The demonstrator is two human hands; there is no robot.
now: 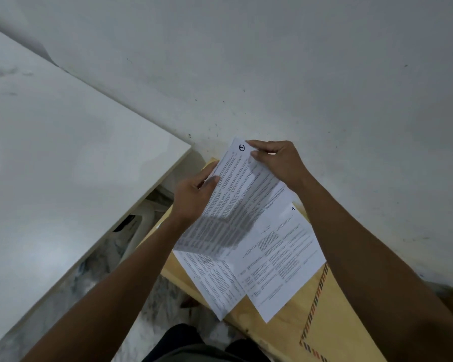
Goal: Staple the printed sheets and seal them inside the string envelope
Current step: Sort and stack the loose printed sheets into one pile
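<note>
I hold a printed sheet (236, 202) tilted up off the table, its top marked with a circled number. My left hand (194, 199) grips its left edge. My right hand (277, 160) pinches its top right corner. Under it lie two more printed sheets, one (280, 259) to the right marked 4 and one (212, 278) lower left, fanned apart. They rest on a tan envelope (322, 317) with a red and blue striped border. No stapler is in view.
The wooden table top (183, 278) carries the envelope and ends at a white wall (272, 74). A large white panel (63, 152) lies to the left. Below the gap, a marbled floor (152, 320) and my dark clothing (194, 346) show.
</note>
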